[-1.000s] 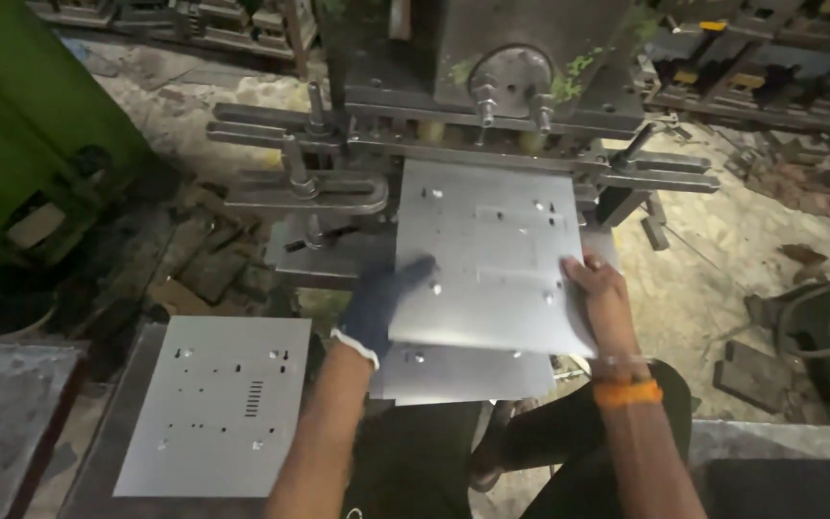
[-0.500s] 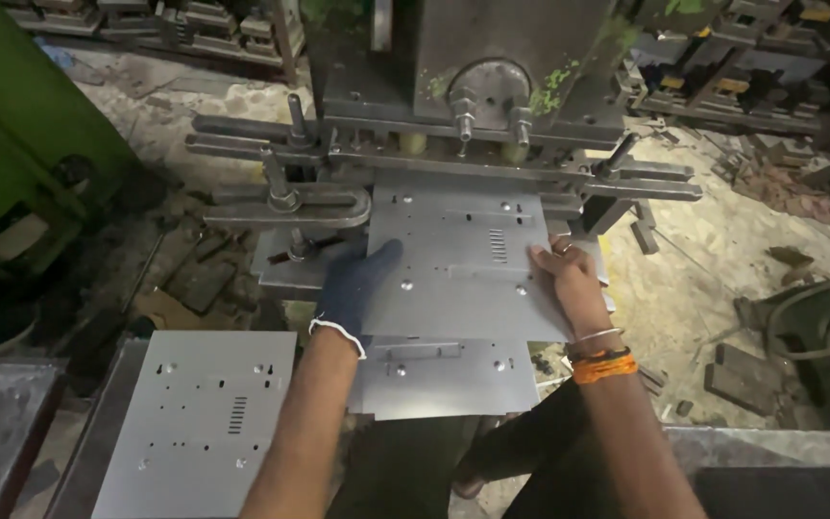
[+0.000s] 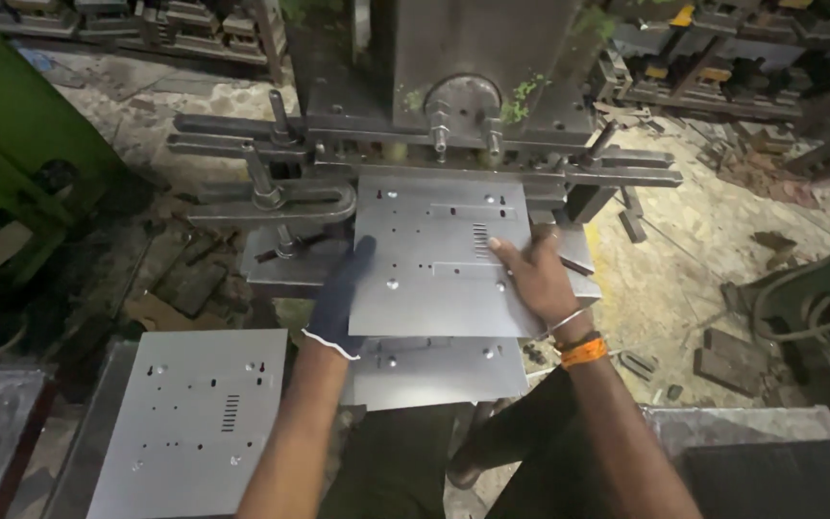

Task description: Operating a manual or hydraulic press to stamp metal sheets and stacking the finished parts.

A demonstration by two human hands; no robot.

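A punched grey metal sheet (image 3: pixel 434 255) lies flat on the bed of a heavy press (image 3: pixel 473 86), its far edge under the press head. My left hand (image 3: pixel 341 293), in a dark blue glove, grips the sheet's left edge. My right hand (image 3: pixel 535 274), bare with an orange wristband, presses on the sheet's right side. A second sheet (image 3: pixel 434 370) lies beneath, sticking out toward me.
A stack of similar punched sheets (image 3: pixel 194 418) lies at lower left. Steel clamp bars (image 3: pixel 271 197) flank the press bed. A green machine (image 3: pixel 12 163) stands at left. Scrap and metal parts litter the floor at right (image 3: pixel 722 356).
Both hands have pushed the top sheet farther away from me, deeper under the press head. The view has shifted slightly.
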